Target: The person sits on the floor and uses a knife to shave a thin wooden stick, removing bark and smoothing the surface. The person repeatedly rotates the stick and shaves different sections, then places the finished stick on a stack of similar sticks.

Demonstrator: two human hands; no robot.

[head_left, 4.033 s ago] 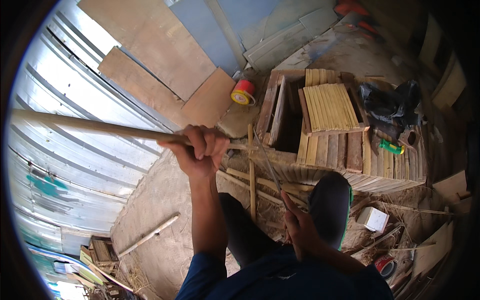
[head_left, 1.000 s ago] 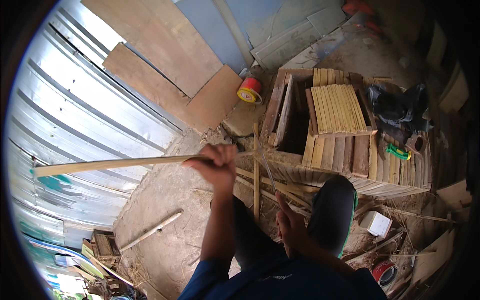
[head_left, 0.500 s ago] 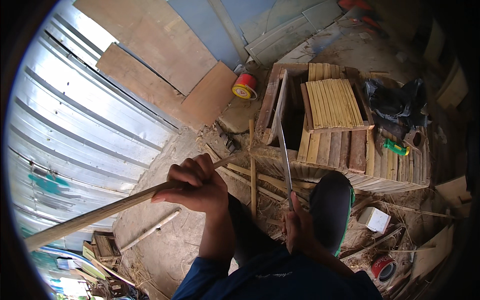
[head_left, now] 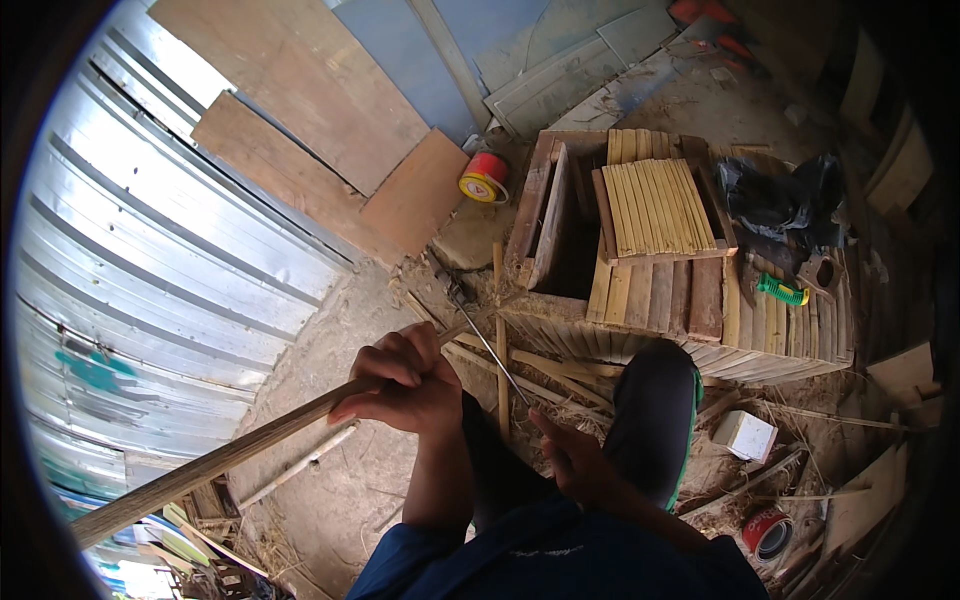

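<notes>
Here, nearest the body, the right hand [head_left: 578, 462] is closed round the base of a blade [head_left: 500, 362], index finger stretched along it; the handle itself is hidden. The blade slants up and leftward between the knees. Just beyond, the left hand [head_left: 410, 380] is clamped on a long stick [head_left: 230, 445], which slopes down to the lower left, its short end poking out past the fist near the blade; whether they touch I cannot tell. To the right, a red tin [head_left: 768, 535] and a white carton [head_left: 747, 437] lie on the floor. Ahead, loose strips [head_left: 502, 400] cross before a slatted crate [head_left: 670, 300]. On the crate rest a small slatted panel [head_left: 655, 210], a green handle [head_left: 782, 290] and a black bag [head_left: 775, 195]. Farther off, a red-and-yellow bucket [head_left: 484, 178] stands near boards [head_left: 300, 90] leaning on the wall.
</notes>
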